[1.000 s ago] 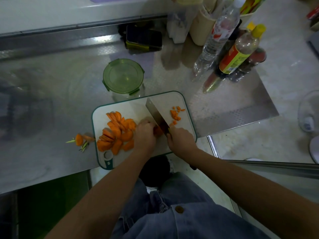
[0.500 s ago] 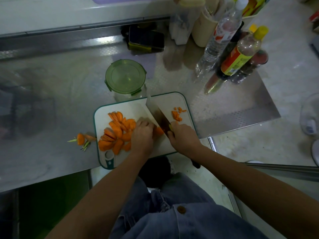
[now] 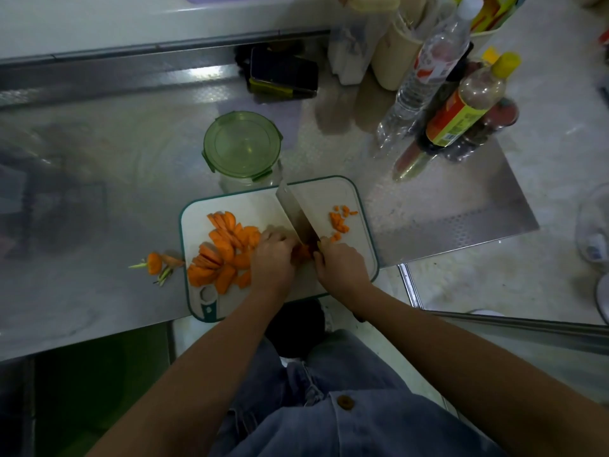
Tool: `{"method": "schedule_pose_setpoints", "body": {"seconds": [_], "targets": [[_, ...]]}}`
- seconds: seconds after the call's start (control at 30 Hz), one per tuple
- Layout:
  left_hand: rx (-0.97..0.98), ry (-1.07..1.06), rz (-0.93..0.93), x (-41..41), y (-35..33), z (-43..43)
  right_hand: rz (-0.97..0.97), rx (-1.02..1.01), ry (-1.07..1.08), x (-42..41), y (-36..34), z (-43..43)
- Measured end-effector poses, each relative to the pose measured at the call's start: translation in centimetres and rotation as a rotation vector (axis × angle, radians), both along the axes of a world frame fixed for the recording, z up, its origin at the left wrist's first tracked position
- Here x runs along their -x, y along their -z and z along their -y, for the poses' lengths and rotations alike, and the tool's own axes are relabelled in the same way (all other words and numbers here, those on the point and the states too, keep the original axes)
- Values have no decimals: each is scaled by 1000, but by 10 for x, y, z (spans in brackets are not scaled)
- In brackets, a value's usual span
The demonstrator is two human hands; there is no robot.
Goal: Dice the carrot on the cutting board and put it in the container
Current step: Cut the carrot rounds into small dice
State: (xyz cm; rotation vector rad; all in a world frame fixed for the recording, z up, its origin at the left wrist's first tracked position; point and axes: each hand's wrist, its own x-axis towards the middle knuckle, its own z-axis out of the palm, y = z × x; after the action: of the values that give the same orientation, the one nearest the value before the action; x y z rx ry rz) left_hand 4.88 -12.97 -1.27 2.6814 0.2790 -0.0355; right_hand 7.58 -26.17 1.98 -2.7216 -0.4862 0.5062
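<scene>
A white cutting board (image 3: 329, 192) with a green rim lies at the counter's front edge. Carrot slices (image 3: 224, 252) are heaped on its left half and small diced bits (image 3: 339, 221) lie on its right. My right hand (image 3: 342, 267) grips the handle of a cleaver (image 3: 293, 211), whose blade stands edge down on the board. My left hand (image 3: 272, 258) holds down a few carrot pieces (image 3: 303, 251) right beside the blade. Behind the board stands a glass container (image 3: 242, 146) with its green lid on.
Carrot top and tip scraps (image 3: 156, 263) lie on the steel counter left of the board. Several bottles (image 3: 461, 107) stand at the back right, a dark phone (image 3: 283, 72) behind the container. The counter ends just right of the board.
The cleaver has kept chopping in place beside my left hand. The view has shifted slightly; the carrot piles have not moved.
</scene>
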Motion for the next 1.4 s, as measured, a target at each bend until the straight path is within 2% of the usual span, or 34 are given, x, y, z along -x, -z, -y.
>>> {"method": "schedule_pose_setpoints", "body": {"seconds": [0.23,0.37,0.67,0.87,1.03,1.13,1.33,1.4], "targets": [[12,52,66,5,2,-4,7,-19,-61,-4,-16,10],[3,25,28,1,5,-5,-23,38,-99,2,-19,10],[22,-16,24,-1,3,-4,-47,38,-25,7,-5,-1],[34,-16,21,-1,-2,-4,-11,-65,43,3,5,-1],[139,-83,-16,-1,-6,-6,-20,-171,111,-9,0,13],[203,-122,8,2,-5,-13,-42,-166,64,-7,-4,25],[191,-151,60,8,-7,-20,-120,-142,-126,11,-6,23],[211,-133,55,8,-7,-21,-109,-134,-128,11,-4,28]]}}
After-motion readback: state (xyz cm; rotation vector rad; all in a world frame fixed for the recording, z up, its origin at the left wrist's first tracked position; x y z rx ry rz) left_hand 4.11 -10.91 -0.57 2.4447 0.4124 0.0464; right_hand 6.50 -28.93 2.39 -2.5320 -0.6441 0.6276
